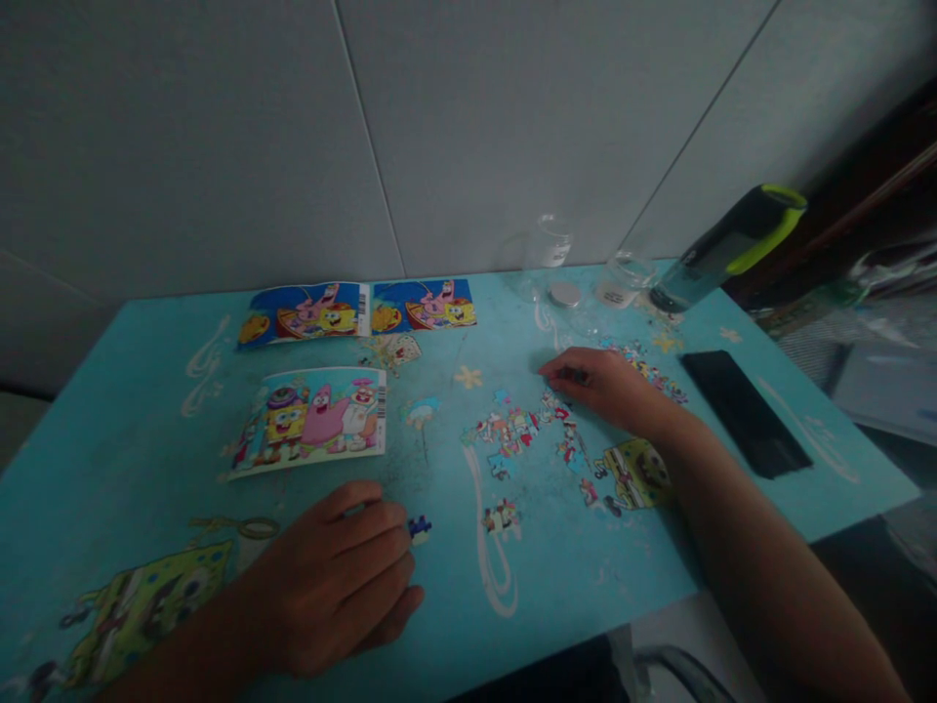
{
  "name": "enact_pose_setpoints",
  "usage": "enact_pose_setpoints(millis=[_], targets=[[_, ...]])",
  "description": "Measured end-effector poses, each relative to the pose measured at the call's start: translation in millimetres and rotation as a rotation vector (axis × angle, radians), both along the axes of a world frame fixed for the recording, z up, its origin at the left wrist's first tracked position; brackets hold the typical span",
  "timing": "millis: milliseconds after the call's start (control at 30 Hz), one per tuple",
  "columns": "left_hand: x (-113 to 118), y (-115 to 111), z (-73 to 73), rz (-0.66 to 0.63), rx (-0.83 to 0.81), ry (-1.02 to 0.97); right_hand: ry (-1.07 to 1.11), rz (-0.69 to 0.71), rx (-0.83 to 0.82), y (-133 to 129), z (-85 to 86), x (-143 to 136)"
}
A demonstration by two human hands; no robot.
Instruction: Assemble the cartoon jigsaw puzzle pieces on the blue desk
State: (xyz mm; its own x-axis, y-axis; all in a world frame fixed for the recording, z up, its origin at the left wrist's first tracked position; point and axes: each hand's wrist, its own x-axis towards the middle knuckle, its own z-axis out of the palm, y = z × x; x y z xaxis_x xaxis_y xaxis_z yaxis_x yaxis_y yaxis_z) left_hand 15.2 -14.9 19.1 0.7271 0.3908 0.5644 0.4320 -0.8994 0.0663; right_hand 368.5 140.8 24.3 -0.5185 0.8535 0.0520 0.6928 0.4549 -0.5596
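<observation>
My left hand (344,576) rests at the front of the table with its fingers loosely curled in. No object shows in it. A small dark-blue and white puzzle piece (420,528) lies right beside its knuckles. Farther back, my right hand (604,381) has its fingers bent down and drawn together at the edge of the loose puzzle pieces; whatever they hold, if anything, is hidden. Partly joined puzzle pieces (512,430) lie just left of and below that hand. One more small cluster of pieces (502,516) sits nearer the front edge.
A picture card with cartoon figures (311,420) lies left of centre, with two blue cards (304,312) (425,305) behind it. A pile of pieces (644,366), a black phone-like slab (745,410), clear jars (549,244) (622,278), a silver lid (565,294) and a tilted-looking bottle (724,244) occupy the right.
</observation>
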Motion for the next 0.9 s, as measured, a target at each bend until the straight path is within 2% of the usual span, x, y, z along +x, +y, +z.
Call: enact_pose_setpoints(millis=[233,500,700,833,900], targets=[[-1.2,-0.4,-5.9,0.006,-0.014,0.020,0.006,0.016,-0.002,0.8,-1.1,-0.3],[3.0,2.1,-0.1,0.003,-0.012,-0.008,0.004,0.018,0.005,-0.2,1.5,-2.8],[-0.3,1.0,-4.4,-0.004,-0.035,0.016,0.004,0.019,0.014,-0.7,0.4,-2.2],[15.4,4.1,-5.8,0.015,-0.185,-0.047,-0.005,0.017,0.014,-0.1,-0.5,-2.4],[28.5,7.6,-7.0,-0.014,-0.223,0.066,-0.006,0.027,0.025,0.5,-1.7,-1.9]])
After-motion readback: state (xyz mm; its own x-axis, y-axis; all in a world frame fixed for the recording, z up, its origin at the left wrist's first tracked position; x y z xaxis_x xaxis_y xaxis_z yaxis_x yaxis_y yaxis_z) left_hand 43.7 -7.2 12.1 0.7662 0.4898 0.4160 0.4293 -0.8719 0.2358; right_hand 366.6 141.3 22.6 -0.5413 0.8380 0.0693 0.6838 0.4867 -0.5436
